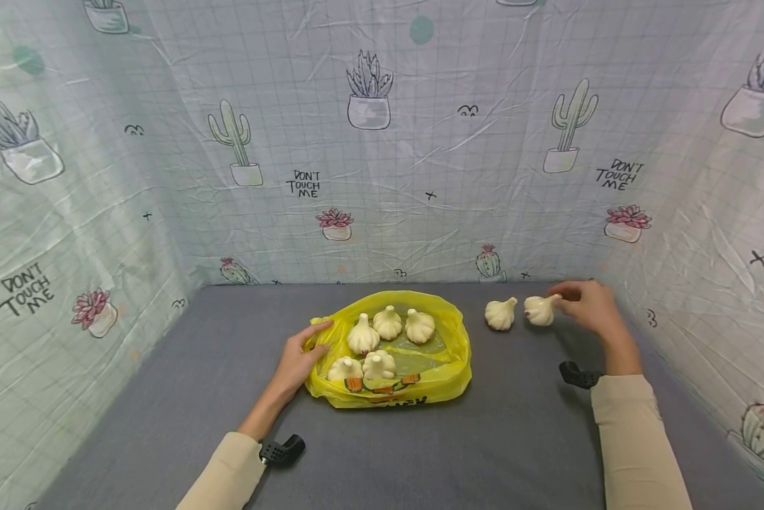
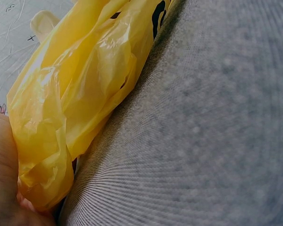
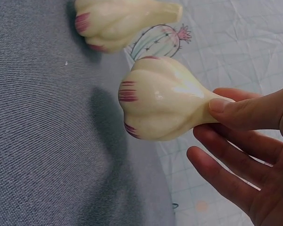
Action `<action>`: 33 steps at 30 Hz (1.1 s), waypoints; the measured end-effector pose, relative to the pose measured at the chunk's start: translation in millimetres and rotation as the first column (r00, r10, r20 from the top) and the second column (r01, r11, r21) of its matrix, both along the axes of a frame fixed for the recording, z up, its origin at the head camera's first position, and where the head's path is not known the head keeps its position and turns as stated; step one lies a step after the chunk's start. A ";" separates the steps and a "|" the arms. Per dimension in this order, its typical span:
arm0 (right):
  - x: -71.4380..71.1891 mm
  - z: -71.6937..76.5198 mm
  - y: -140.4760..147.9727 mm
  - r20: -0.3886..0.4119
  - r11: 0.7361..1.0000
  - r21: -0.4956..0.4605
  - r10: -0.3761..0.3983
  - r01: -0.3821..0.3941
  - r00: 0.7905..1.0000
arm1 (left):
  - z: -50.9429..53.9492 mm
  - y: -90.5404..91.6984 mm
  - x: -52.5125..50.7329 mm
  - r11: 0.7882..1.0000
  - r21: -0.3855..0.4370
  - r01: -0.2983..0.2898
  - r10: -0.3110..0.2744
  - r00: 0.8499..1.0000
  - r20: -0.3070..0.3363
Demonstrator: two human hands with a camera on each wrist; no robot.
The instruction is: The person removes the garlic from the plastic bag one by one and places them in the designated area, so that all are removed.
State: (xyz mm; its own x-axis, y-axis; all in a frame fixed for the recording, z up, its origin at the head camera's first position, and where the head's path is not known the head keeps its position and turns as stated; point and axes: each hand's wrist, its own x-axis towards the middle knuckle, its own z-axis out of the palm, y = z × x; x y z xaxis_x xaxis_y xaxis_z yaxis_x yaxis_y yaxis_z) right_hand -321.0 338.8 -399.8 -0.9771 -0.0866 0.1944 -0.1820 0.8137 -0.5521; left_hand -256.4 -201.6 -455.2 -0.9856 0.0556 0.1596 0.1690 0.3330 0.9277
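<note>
A garlic bulb (image 1: 539, 312) is held by the right hand (image 1: 588, 306) at the far right of the worktop (image 1: 184, 397), its narrow neck pinched between thumb and fingers and its rounded body left free; by the shadow in the right wrist view, it seems to be held just clear of the cloth. A second bulb (image 1: 499, 314) is seen just beside it, and five loose bulbs (image 1: 418, 326) are contained in the yellow plastic bag (image 1: 450, 384), whose left edge is gripped by the left hand (image 1: 297, 360). From the glossy surface and painted-looking purple streaks, the held bulb may be judged a moulded imitation, probably light and stiff, with little give under pressure. Its smooth, swelling body could be found slippery, so the neck is judged the surest place to be taken hold of; hard squeezing should not be needed, though a crack from a drop cannot be ruled out. The bag, thin and limp, is best steadied by its rim, since it could easily be creased or dragged.
</note>
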 end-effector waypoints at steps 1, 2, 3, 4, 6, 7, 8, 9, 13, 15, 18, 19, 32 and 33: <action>-0.2 -0.6 0.2 0.005 1.000 -0.001 0.001 -0.001 1.000 | 0.1 0.0 0.0 1.000 0.000 0.001 -0.001 1.000 0.000; -0.3 -1.1 0.2 0.010 1.000 -0.001 0.001 -0.001 1.000 | 0.4 0.0 0.1 1.000 0.002 0.002 -0.002 1.000 0.000; -0.5 -1.7 0.3 0.011 1.000 0.000 0.001 -0.001 1.000 | 0.6 0.1 0.2 1.000 0.003 0.002 -0.002 1.000 0.000; -0.7 -2.0 0.3 0.013 1.000 -0.001 0.000 0.000 1.000 | 0.9 0.1 0.4 1.000 0.005 0.002 -0.002 1.000 0.000; -1.0 -2.5 0.1 0.010 1.000 0.002 0.001 -0.001 1.000 | 1.0 -0.1 0.5 1.000 0.009 -0.001 0.001 1.000 0.002; -1.3 -2.7 0.0 0.007 1.000 0.003 0.001 -0.001 1.000 | 1.0 -0.1 0.5 1.000 0.007 -0.002 0.002 1.000 0.002; -1.5 -2.9 -0.1 0.004 1.000 0.007 0.000 0.000 1.000 | 0.9 -0.2 0.5 1.000 0.007 -0.004 0.004 1.000 0.001; -1.8 -3.3 0.0 0.002 1.000 0.011 0.000 0.000 1.000 | 0.8 -0.2 0.4 1.000 0.006 -0.005 0.005 1.000 0.001; -2.8 -4.8 0.3 0.011 1.000 0.021 0.004 -0.004 1.000 | 0.2 -0.2 -0.1 1.000 -0.001 -0.002 0.002 1.000 0.001; -3.4 -5.9 0.3 0.016 1.000 0.029 0.009 -0.009 1.000 | 0.0 -0.1 -0.3 1.000 0.000 -0.001 0.001 1.000 0.005; -4.1 -7.3 0.3 0.011 0.999 0.040 0.020 -0.021 1.000 | -8.1 -3.3 -6.1 1.000 -0.003 0.000 0.000 1.000 0.001; -4.3 -7.8 0.0 0.007 0.999 0.042 0.022 -0.023 1.000 | -12.4 -4.9 -8.9 1.000 -0.004 -0.002 0.002 1.000 -0.002; -5.6 -10.2 -1.1 0.013 0.998 0.058 0.026 -0.026 1.000 | -29.6 -11.6 -20.7 1.000 -0.007 -0.002 0.002 1.000 -0.018; -5.7 -10.3 -1.2 0.011 0.998 0.058 0.027 -0.027 1.000 | -29.6 -11.4 -20.7 1.000 -0.008 -0.003 0.003 1.000 -0.016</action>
